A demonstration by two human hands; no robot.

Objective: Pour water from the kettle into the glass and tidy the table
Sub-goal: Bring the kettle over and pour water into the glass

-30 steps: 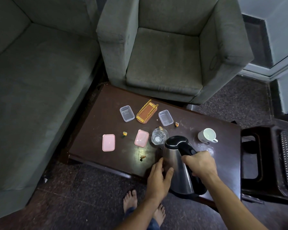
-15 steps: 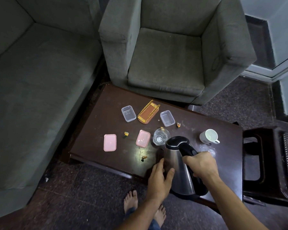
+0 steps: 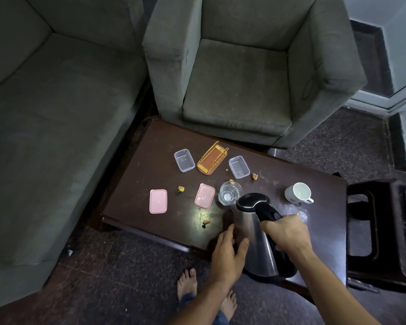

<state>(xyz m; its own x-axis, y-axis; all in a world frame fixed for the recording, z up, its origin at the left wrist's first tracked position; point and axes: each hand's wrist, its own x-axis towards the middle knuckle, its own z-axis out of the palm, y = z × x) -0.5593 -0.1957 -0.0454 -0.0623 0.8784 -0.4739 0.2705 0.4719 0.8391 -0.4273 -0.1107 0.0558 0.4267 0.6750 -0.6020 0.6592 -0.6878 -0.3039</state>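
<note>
Step in hand: pour. Kettle (image 3: 256,233) was tilted at near right of surface (image 3: 150,179), lid end just beside glass (image 3: 230,194), which sat mid-surface; fill level n/a, unreadable. Right hand (image 3: 288,233) was curled round the black handle. Left hand (image 3: 227,252) lay flat, fingers straight vs. steel wall. Judged best: spout over rim, tilt slowly, thin stream. Wall poss. hot, so light touch only.

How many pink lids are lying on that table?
2. The left pink lid lies toward the left end of the table; the right pink lid lies just left of the glass. None appears hidden.
</note>
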